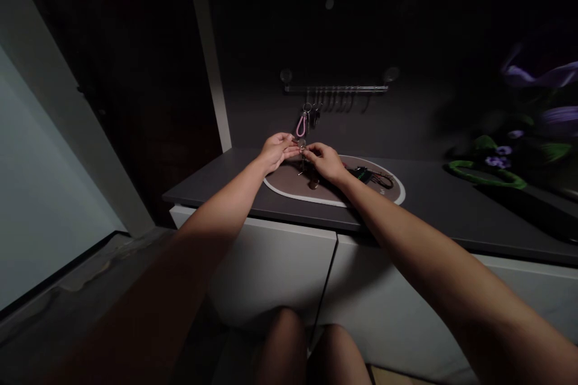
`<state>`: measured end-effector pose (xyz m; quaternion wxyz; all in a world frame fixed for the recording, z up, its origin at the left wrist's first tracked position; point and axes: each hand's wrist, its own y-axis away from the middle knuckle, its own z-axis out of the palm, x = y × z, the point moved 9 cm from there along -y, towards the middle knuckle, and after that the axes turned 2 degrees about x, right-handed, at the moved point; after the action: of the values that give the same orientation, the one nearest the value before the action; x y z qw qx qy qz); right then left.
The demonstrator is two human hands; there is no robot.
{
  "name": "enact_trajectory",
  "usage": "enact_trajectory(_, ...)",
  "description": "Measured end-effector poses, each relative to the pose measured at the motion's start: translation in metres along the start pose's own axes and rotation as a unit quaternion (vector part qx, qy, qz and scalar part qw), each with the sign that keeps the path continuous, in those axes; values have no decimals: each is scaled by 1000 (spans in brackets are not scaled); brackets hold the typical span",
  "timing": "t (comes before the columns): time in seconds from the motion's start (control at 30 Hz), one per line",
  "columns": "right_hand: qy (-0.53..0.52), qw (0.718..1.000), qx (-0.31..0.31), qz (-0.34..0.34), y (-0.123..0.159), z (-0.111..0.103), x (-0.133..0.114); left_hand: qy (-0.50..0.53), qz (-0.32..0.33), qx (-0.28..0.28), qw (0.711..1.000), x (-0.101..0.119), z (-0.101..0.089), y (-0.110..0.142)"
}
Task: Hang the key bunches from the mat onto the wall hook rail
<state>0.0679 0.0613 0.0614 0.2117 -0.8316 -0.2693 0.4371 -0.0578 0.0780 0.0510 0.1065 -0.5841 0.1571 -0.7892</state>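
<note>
My left hand (276,152) and my right hand (324,161) meet over an oval brown mat (289,183) with a pale rim. Between their fingertips is a key ring (301,144) with keys hanging below it; the small parts are hard to make out. Both hands are closed on this bunch. Under the hands a round brown tag (313,183) shows near the mat. Beyond them, keys with a pink loop strap (301,126) hang from a hook on a wall rail (336,89).
The mat lies on a dark grey countertop (212,174) above white cabinet doors (275,264). Dark items and a coiled band (383,180) rest at the mat's right end. Several hooks line the rail. Purple flowers (497,161) with green leaves stand at the right.
</note>
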Motion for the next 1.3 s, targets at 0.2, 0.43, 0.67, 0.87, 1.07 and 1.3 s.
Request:
enact_trajectory(0.2,-82,996,18,21,-6,0,12,0,-1,18,1000,1,-3,1)
enact_trajectory(0.43,-178,981,37,67,-6,-4,17,8,-2,30,1000,-1,-6,-1)
enact_trajectory(0.67,-265,958,61,88,-4,-11,18,9,-27,16,999,-7,-1,1)
enact_trajectory(0.87,-295,948,88,82,-5,-20,22,-44,-68,-1,997,-18,3,4)
enact_trajectory(1.07,-264,956,111,57,-7,-29,24,-137,-59,-19,989,-21,6,4)
enact_trajectory(1.3,-257,952,158,55,-9,-38,30,-224,-6,-68,972,-22,17,4)
